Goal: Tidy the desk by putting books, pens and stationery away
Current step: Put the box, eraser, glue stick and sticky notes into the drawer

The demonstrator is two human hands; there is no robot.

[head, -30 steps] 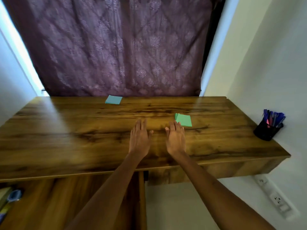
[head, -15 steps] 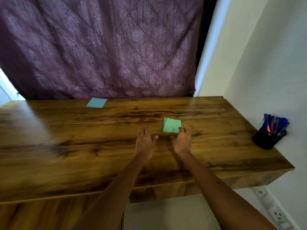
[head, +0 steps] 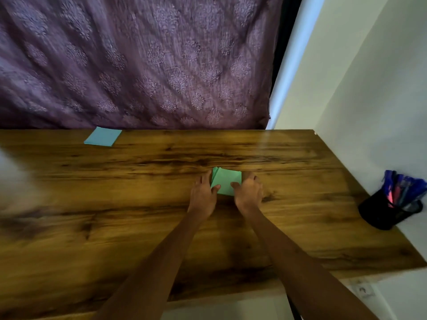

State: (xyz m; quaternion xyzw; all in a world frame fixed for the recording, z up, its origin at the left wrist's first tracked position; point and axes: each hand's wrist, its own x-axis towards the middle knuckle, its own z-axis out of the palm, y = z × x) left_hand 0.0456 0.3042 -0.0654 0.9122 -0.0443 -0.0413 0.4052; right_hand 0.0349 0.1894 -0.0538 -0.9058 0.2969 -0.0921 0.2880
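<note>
A wooden table point(head: 92, 227) seen from above. Near its middle, the left hand point(head: 203, 195) and right hand point(head: 248, 192) hold a green sticky-note pad point(head: 227, 181) by its two sides, thumbs on top. A blue sticky-note pad point(head: 102, 136) lies at the far edge. A black pen holder point(head: 383, 211) stands at the right edge, before a purple curtain point(head: 138, 61).

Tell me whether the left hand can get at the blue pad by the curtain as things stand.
Probably yes: bare desk lies between the left hand and the blue pad, but that hand now holds the green pad.
</note>
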